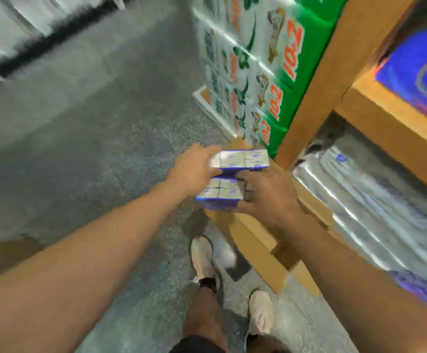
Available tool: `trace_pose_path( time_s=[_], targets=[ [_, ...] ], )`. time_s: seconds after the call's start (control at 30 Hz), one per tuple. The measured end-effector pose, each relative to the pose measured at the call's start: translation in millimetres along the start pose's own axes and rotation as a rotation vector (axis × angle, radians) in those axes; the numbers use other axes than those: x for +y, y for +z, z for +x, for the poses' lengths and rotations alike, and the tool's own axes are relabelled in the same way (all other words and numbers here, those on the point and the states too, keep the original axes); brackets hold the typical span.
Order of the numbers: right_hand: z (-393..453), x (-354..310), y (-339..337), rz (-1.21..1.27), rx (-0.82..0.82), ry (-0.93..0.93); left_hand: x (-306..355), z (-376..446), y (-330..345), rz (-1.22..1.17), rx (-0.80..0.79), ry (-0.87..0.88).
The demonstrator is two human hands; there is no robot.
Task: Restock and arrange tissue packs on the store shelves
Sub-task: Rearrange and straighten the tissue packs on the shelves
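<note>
Two tissue packs are held between both hands above a speckled grey floor point(92, 128), open to the left; a wooden shelf frame point(316, 72) stands close on the right; the left hand point(194, 171) grips the upper pack point(240, 160) at its left end; the right hand point(271, 197) curls around the lower pack point(220, 197) from the right; the image is blurred.

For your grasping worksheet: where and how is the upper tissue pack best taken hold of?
Probably by its short ends, one hand per side. The upper tissue pack is a flat oblong; the left hand already grips its left end, while the right hand holds the lower tissue pack.
</note>
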State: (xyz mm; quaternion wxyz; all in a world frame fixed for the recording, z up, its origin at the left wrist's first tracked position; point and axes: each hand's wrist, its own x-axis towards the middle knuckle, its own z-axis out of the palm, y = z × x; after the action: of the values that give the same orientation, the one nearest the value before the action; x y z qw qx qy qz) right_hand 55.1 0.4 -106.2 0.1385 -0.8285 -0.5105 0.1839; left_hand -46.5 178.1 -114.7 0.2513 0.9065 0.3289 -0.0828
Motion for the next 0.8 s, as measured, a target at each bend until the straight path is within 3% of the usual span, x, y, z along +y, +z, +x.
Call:
trace_pose_path(
  time_s=[0.2, 0.4, 0.63, 0.8],
  targets=[
    [-39, -198, -108, -0.058, -0.015, -0.489, -29, -206, -177, -0.017, 0.338, -0.186],
    [-127, -425, -137, -0.028, 0.097, -0.957, -81, -474, -286, 0.101, 0.675, -0.454],
    [-339, -679, -100, 0.177, 0.082, -1.507, -96, -848, -310, 0.191, 0.989, -0.865],
    [-503, -819, -67, 0.389, -0.118, -1.804, -72, -1085, -294, 0.318, 1.147, -1.203]
  ],
)
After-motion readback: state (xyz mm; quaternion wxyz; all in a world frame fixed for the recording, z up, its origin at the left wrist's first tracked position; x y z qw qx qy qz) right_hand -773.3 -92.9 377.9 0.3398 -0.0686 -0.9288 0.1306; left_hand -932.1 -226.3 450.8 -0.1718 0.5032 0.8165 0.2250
